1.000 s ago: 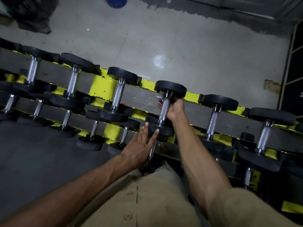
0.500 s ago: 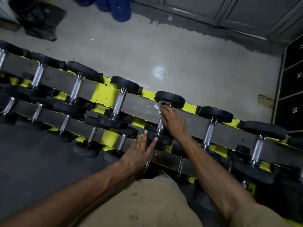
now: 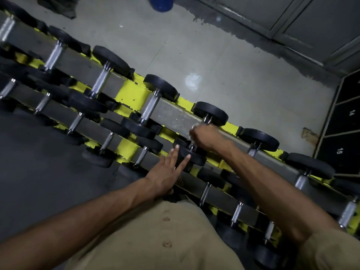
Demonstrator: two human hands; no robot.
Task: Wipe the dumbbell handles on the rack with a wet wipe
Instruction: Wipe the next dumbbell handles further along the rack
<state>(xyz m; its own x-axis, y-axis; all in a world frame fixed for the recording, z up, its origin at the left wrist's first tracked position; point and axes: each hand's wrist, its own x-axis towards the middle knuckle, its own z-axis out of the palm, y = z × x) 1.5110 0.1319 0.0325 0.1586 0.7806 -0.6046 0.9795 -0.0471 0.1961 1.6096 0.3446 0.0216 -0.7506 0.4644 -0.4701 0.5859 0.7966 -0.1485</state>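
The right hand (image 3: 206,137), its grip curling round the crumpled white wet wipe (image 3: 195,127) and the chrome handle (image 3: 192,147) of the black-plated dumbbell (image 3: 216,116) on the yellow-and-grey steel rack (image 3: 132,90), is sliding back from the far plate (image 3: 206,111). The spread-fingered left hand (image 3: 165,173) is bracing the near plate (image 3: 194,158). This handle seems nearly wiped.

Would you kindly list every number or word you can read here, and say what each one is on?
"14": on a dark locker door, right edge.
"15": on the door below it.
The door above: a mark cut off by the frame, unreadable.
The dumbbells and rack: no readable text.
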